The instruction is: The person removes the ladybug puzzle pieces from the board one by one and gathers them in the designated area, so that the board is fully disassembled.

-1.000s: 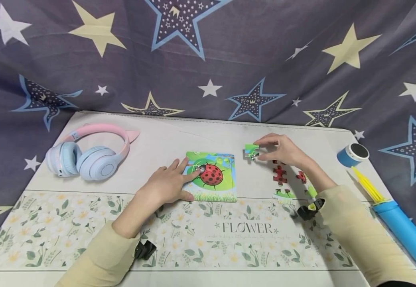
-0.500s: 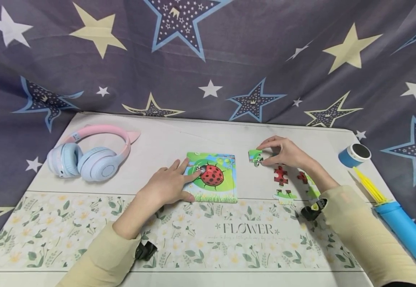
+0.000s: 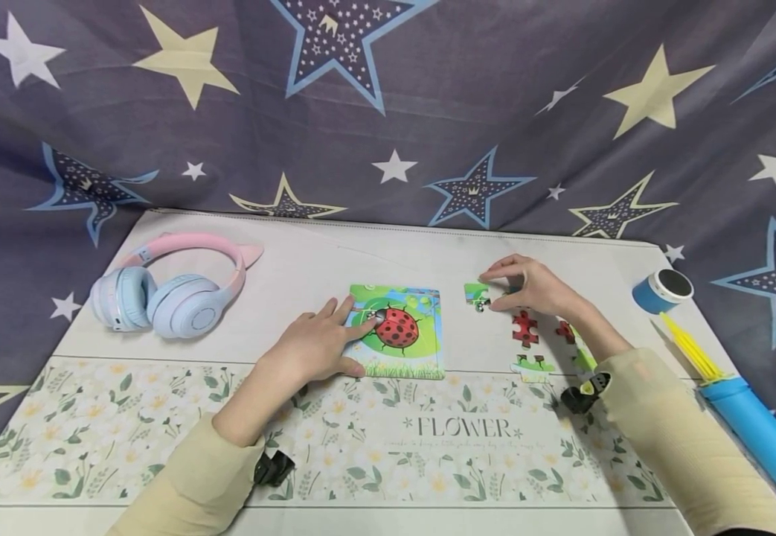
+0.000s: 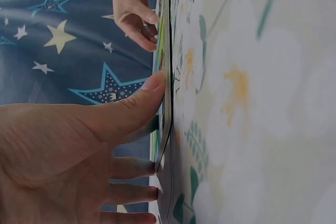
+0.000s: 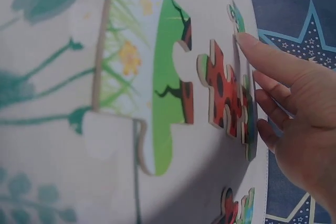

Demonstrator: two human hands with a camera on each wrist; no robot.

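My left hand [image 3: 307, 342] lies spread at the left side of a square ladybug puzzle board [image 3: 421, 357], its index finger on the ladybug's head. In the left wrist view the thumb [image 4: 142, 100] rests at the board's edge. To the right, my right hand [image 3: 531, 286] pinches a green and blue puzzle piece [image 3: 473, 295] between thumb and index finger, low at the tabletop. A red spotted piece [image 3: 524, 328] and a grassy piece [image 3: 531, 365] lie nearer me. The right wrist view shows the grassy piece [image 5: 165, 98] close up; my right fingers partly cover the pieces behind.
Pink and blue cat-ear headphones [image 3: 187, 305] lie at the left. On the right stand a small blue cylinder [image 3: 655, 292] and a long blue tube with yellow rods [image 3: 749, 424]. More puzzle pieces [image 3: 565, 331] lie beneath my right forearm. A star-patterned curtain [image 3: 388, 134] hangs behind the table.
My right hand has brought the green and blue piece slightly right and toward me, down to the tabletop beside the other pieces. The left hand stays on the board.
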